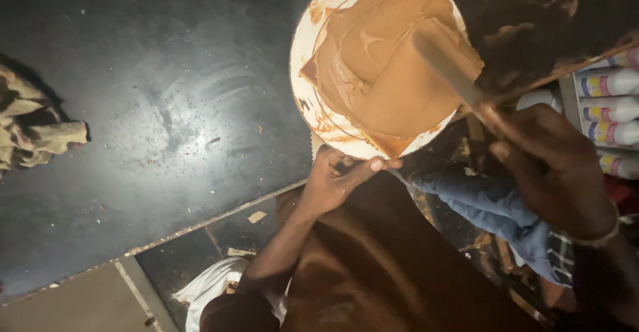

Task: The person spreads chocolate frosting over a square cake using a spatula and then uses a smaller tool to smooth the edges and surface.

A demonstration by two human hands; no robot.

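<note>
**Icing a square cake at the tabletop's edge: where it could slip**

At the far left a crumpled patterned cloth (33, 129) lies on the dark tabletop (166, 105), which is dusted with crumbs and smears. Nothing there touches the work.

Moving right, the left hand (336, 182) pinches the near rim of the round white cake board (303, 72), thumb and fingers pressed together on its edge. The board sits right at the tabletop's corner, and part of it seems to hang past the edge. If that pinch loosens, or the hand turns the board too sharply, the board could tilt and slide off toward the lap below.

On the board rests the cake (386, 59), a square block coated in tan icing, its near corner almost at the board's rim. The icing is thick and uneven; too much pressure there could push it over the rim or tear the corner.

The right hand (556, 172) is closed around the handle of a flat spatula (446, 65), whose blade lies across the cake's right side. The blade is blurred, so its exact angle cannot be told. A steep angle could gouge down to the crumb.

At the far right, white bottles (609, 109) with coloured labels lie stacked on their sides, close to the right wrist; a wide sweep could knock them.
</note>
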